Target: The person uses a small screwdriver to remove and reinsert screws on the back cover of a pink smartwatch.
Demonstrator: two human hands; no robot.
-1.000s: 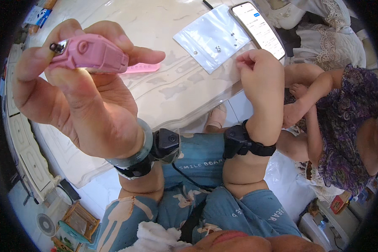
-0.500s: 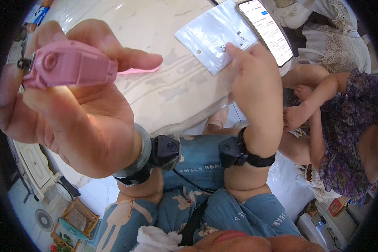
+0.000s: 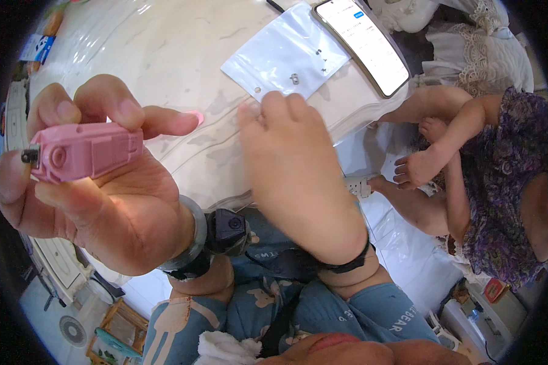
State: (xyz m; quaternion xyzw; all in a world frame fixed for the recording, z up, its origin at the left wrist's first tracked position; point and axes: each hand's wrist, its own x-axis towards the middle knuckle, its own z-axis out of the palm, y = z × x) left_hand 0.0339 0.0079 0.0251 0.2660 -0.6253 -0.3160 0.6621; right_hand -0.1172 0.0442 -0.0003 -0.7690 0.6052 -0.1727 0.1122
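Observation:
My left hand (image 3: 122, 194) is raised over the table's left side, its fingers closed round a small pink plastic device (image 3: 94, 152) with a round button-like ring. A dark metal tip (image 3: 28, 156) sticks out of the device's left end. Behind that hand, a pink flat piece (image 3: 196, 115) on the table is partly hidden by a finger. My right hand (image 3: 289, 161) is back-up near the table's front edge, fingers drawn together. What they hold, if anything, is too small to make out. Beyond it lies a whitish plastic bag (image 3: 268, 55) with a little metal part (image 3: 295, 79) and several dark bits on it.
A lit phone (image 3: 371, 52) lies against the bag's right side on the marble-look table (image 3: 164, 48). Another person (image 3: 499, 182) in a purple patterned garment sits at the right, arms crossed low. A black camera-like device (image 3: 228, 225) is strapped to my left wrist.
My right hand has come away from the bag, leftward and nearer to me, turning back-up. The pink device stays in my left hand, slightly lower. The view has shifted a little.

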